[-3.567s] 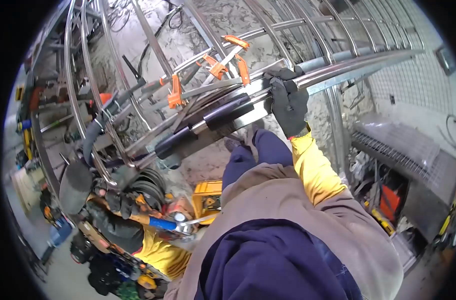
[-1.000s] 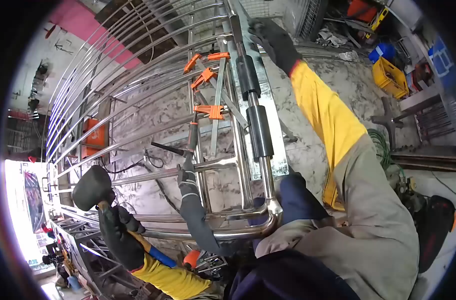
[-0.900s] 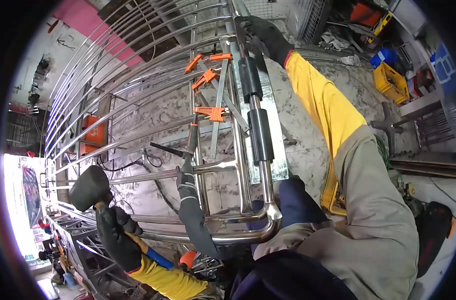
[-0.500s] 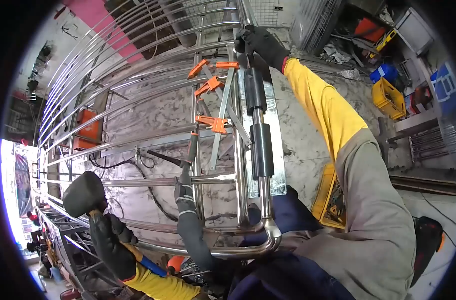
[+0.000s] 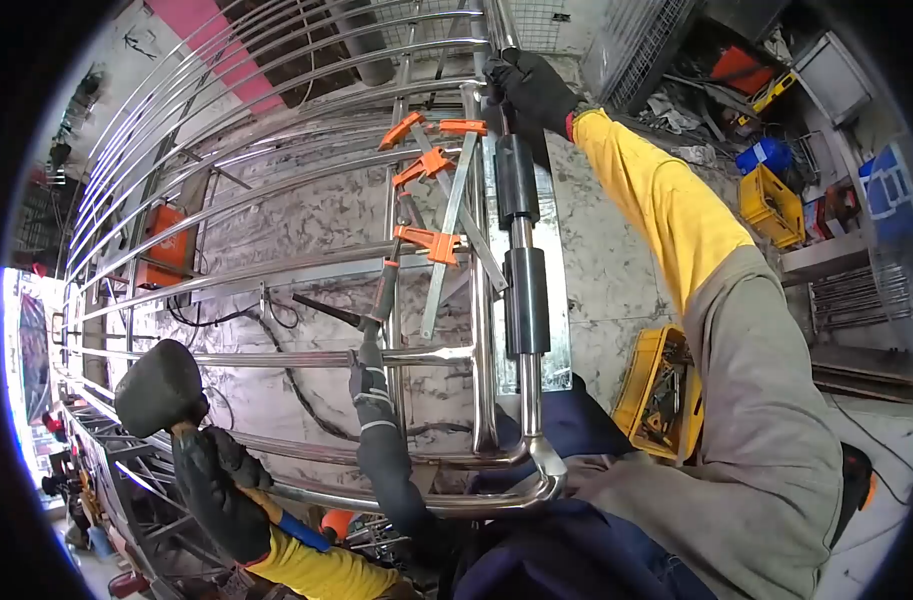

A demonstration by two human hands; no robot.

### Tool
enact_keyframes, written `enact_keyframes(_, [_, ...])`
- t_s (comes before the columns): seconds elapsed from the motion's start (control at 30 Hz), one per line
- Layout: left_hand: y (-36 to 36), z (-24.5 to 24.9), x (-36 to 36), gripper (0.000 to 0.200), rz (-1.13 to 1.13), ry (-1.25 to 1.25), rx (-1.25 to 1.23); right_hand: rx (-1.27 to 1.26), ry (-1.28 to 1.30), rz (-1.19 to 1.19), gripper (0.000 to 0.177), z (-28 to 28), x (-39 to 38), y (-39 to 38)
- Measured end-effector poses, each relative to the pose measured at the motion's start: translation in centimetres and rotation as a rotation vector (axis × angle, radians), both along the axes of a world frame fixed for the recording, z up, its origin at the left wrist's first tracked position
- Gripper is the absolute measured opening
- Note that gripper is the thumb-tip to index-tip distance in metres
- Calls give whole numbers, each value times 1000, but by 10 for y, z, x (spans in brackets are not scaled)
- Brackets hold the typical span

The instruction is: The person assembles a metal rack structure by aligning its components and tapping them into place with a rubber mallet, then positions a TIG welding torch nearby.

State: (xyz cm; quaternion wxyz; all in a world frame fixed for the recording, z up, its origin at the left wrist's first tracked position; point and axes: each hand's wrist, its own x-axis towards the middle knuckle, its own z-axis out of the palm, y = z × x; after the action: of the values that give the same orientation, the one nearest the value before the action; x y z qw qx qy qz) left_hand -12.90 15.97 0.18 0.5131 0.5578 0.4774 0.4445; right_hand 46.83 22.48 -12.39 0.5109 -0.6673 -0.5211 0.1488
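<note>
My left hand [image 5: 216, 480], in a black glove, is closed round the wooden handle of a black rubber mallet [image 5: 159, 388] over the lower left of the steel frame. The handle's lower end has a blue grip [image 5: 304, 532]. My right hand [image 5: 531, 90], also gloved, is wrapped round the upper end of a polished steel tube [image 5: 522, 390]. Two black cylindrical sleeves [image 5: 527, 300] sit on that tube below the hand. Beside it, orange bar clamps [image 5: 431, 243] are fixed on the barred steel frame [image 5: 483, 390]. A grey torch-like tool with a hose [image 5: 376, 400] lies across the frame.
A yellow crate [image 5: 661, 395] with metal parts stands by my leg [image 5: 756, 400]. Another yellow crate [image 5: 773, 205] and a blue object [image 5: 764, 156] are at the upper right. A dark cable [image 5: 296, 380] runs on the floor under the frame.
The view has shifted slightly. My left hand still holds the mallet and my right hand still grips the tube, with little visible movement of either.
</note>
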Motion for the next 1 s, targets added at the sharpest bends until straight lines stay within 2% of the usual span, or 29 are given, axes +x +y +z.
enact_keyframes(0.1, [-2,3,8,28,54,-10,15,6,-115,-58,22,0,2,1])
enact_keyframes(0.17, [-2,4,5,26,39,31,15,-32,38,9,22,5,-3,-5])
enact_keyframes(0.2, [-2,5,6,26,42,37,8,5,5,37,31,3,-3,-7])
enact_keyframes(0.33, [-2,8,10,25,46,22,-27,-57,107,98,32,5,6,-7])
enact_keyframes(0.47, [1,0,1,26,0,-38,0,-36,100,135,29,-6,20,-2])
enact_keyframes(0.53, [1,0,2,27,10,-40,-25,14,355,216,28,-7,26,0])
enact_keyframes(0.57, [2,1,2,28,16,-44,-44,9,354,217,28,-9,28,2])
enact_keyframes(0.63, [4,-2,-4,28,11,18,-11,37,704,172,30,3,11,0])
enact_keyframes(0.67, [5,-4,-6,29,3,80,25,35,705,171,30,5,7,-2])
enact_keyframes(0.73, [4,-1,0,30,17,29,-10,53,402,191,30,1,10,-4])
enact_keyframes(0.77, [3,1,2,30,32,-21,-40,50,404,193,30,0,12,-2])
enact_keyframes(0.83, [0,5,10,30,73,-33,-58,7,155,155,31,-3,16,2])
enact_keyframes(1.0, [0,2,10,30,124,50,-11,-65,50,148,33,5,14,-2])
